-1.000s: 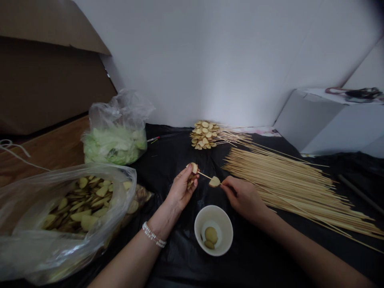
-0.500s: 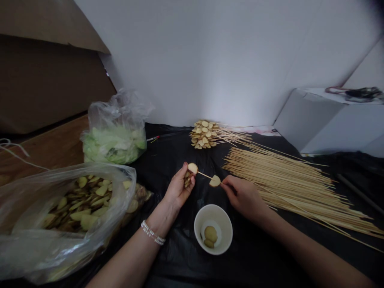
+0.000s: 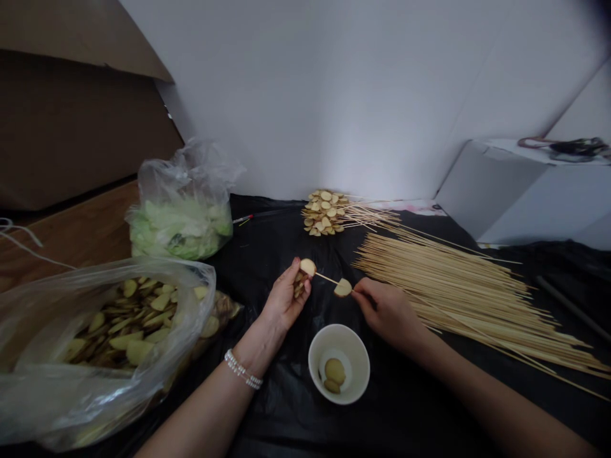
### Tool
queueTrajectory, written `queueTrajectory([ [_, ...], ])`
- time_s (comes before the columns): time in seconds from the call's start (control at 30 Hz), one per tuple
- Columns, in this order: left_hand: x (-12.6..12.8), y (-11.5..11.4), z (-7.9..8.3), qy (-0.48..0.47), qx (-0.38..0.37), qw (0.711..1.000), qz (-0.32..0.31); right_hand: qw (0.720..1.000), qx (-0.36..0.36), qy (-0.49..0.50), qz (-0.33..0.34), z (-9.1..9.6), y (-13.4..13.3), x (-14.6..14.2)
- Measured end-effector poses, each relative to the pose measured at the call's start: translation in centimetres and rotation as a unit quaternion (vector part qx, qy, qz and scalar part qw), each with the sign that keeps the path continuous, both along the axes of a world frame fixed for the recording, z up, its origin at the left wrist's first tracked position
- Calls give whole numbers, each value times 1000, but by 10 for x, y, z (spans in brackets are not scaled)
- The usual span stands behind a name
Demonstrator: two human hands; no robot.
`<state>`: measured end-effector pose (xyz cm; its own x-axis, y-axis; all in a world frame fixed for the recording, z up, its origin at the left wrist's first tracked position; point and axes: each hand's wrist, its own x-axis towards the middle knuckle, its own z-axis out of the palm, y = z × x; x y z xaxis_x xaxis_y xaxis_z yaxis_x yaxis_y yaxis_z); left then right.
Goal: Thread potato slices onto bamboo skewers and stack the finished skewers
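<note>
Pinching a thin wooden skewer (image 3: pixel 326 278) beside one cut potato slice (image 3: pixel 342 288), your right hand (image 3: pixel 389 312) sat at 1 o'clock from the white bowl (image 3: pixel 340 336), thumb and forefinger pressed together. Your left hand (image 3: pixel 282 302), at 11 o'clock, was half curled around several potato slices (image 3: pixel 299 285), its thumb at a front slice (image 3: pixel 307 267) where the skewer's far end met it; I could not tell how deep the tip went. The skewer spanned the gap between your hands, at the bowl's 12 o'clock. Two slices (image 3: pixel 335 369) lay in the bowl. Farther off at 12 o'clock rested a heap of loaded skewers (image 3: pixel 325 213); bare skewers (image 3: pixel 477 305) spread toward 2 and 3 o'clock. An open plastic bag (image 3: pixel 52 397) of slices lay at 9 o'clock, and a clear bag (image 3: pixel 200 168) of pale green leaves (image 3: pixel 176 222) stood at 10.
</note>
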<state>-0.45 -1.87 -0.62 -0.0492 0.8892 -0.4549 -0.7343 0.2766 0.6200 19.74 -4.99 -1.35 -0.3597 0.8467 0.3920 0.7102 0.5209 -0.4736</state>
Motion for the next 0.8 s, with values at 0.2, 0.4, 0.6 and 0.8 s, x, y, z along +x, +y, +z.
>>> queueTrajectory([
  [0.2, 0, -1, 0, 1, 12, 1000, -3, 1000, -11, -5, 3, 4, -1, 0],
  [0.4, 0, -1, 2, 0, 9, 1000, -4, 1000, -14, -13, 9, 3, -1, -1],
  [0.6, 2, -1, 4, 1, -2, 1000, -9, 999, -31, -36, 7, 1, 0, -1],
  [0.8, 2, -1, 3, -5, -21, 1000, -11, 998, -38, -50, 10, 1, -1, -2],
])
